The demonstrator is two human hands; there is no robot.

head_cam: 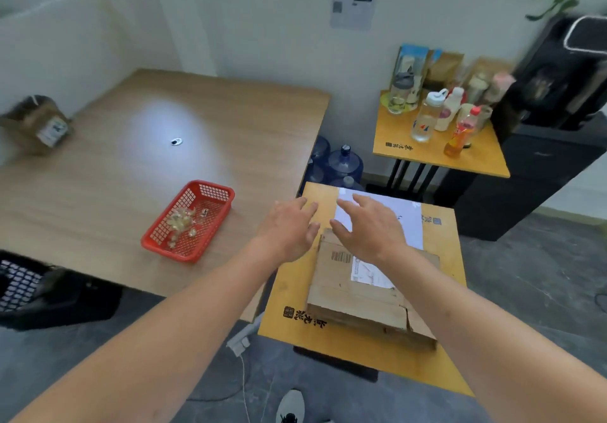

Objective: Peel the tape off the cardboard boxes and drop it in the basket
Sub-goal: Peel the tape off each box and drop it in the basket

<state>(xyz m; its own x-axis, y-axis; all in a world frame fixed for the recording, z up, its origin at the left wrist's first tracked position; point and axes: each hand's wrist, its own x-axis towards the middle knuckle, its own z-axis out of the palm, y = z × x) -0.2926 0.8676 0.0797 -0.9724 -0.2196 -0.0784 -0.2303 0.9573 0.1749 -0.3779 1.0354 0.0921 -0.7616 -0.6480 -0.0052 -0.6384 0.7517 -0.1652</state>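
I have a single view, worn on the person's head, looking forward and steeply down. It sits close above a small yellow table (295, 291), with both forearms reaching in from the bottom edge. The wide angle bends a wooden table (164, 120) at left and the wall behind.

Yellow stand (331, 347) (cardboard box (361, 294), white sheet (407, 222)); basket (189, 220) on table (210, 110)

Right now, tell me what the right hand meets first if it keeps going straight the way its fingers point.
The right hand points forward and slightly left, over the white sheet on the yellow table. Likely first contact is that sheet, just beyond the cardboard box; height above it is unclear.
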